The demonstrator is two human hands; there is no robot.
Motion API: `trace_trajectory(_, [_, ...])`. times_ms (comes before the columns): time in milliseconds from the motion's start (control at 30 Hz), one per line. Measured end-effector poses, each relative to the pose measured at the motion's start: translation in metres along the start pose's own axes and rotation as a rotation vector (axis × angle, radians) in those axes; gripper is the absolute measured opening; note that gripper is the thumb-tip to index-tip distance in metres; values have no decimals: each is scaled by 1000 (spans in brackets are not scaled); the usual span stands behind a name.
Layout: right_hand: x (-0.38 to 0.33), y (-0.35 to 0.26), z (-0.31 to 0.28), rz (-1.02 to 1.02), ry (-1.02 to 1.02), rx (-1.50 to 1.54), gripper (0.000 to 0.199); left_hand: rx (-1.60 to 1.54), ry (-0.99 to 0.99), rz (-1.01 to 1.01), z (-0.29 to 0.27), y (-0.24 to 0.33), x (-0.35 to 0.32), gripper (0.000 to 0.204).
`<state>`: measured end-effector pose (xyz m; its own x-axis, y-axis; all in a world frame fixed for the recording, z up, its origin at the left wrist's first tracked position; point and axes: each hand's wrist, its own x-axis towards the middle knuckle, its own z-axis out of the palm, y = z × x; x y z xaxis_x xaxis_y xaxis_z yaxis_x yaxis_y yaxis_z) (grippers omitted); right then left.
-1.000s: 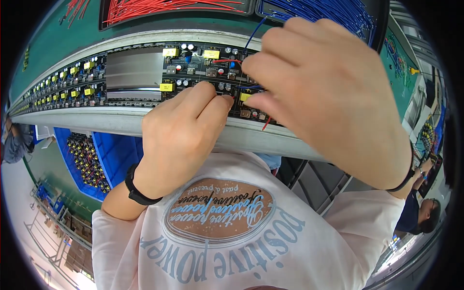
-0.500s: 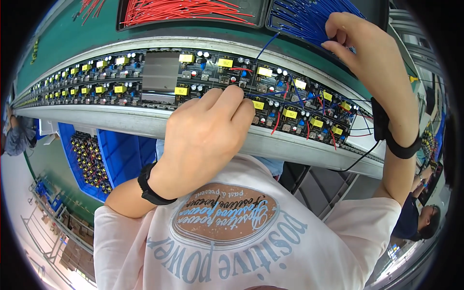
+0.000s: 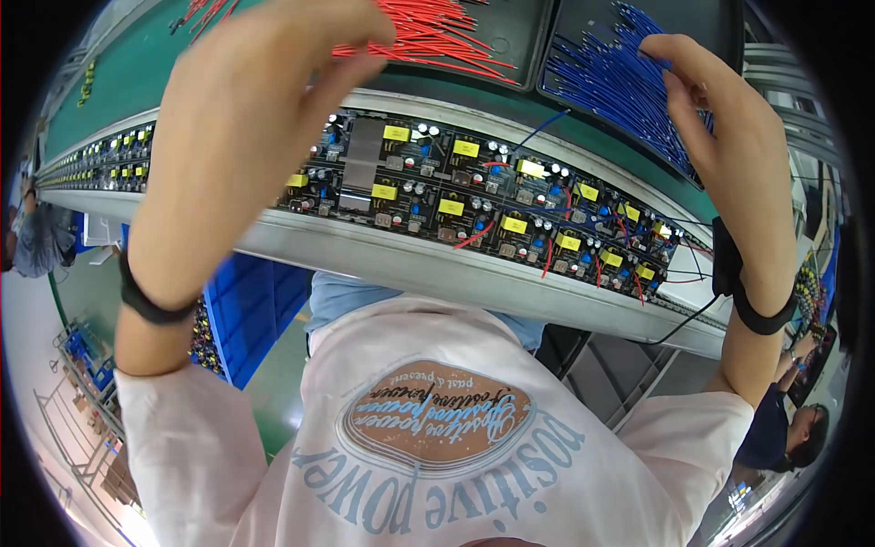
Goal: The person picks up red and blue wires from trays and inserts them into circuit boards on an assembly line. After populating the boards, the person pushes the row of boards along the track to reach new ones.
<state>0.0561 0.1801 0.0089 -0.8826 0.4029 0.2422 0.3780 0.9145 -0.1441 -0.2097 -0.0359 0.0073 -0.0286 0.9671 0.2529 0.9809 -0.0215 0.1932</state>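
My left hand is raised over the conveyor rail, its thumb and forefinger apart beside the red wires in a black tray. No wire shows clearly between its fingertips. At the far right my right hand reaches into the blue wires, fingers curled and the thumb separate from the forefinger. Two rows of circuit boards with yellow components lie between the rails. A red wire and a blue wire stick out from boards in the middle. My left forearm hides part of the rows.
The metal rail runs along the near side. A bare strip interrupts the boards. Below the rail stands a blue bin. A black cable hangs from my right wrist. Another person is at the right edge.
My left hand has lifted off the boards and moved left and up to the red wires. A red wire now shows on a board where that hand was. My right hand stays at the blue wires.
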Motion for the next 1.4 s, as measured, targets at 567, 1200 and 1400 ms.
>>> trace_trajectory(567, [27,-78,-9,-428,-61,39,17,-14,165,247,33,-27,65,10])
trace_trajectory(1200, [34,-77,16,-562,-174,31,19,-208,-47,-112,-11,29,24,11])
trace_trajectory(1400, [35,-80,13,-600,-179,36,20,-293,-7,-82,8,22,-8,16])
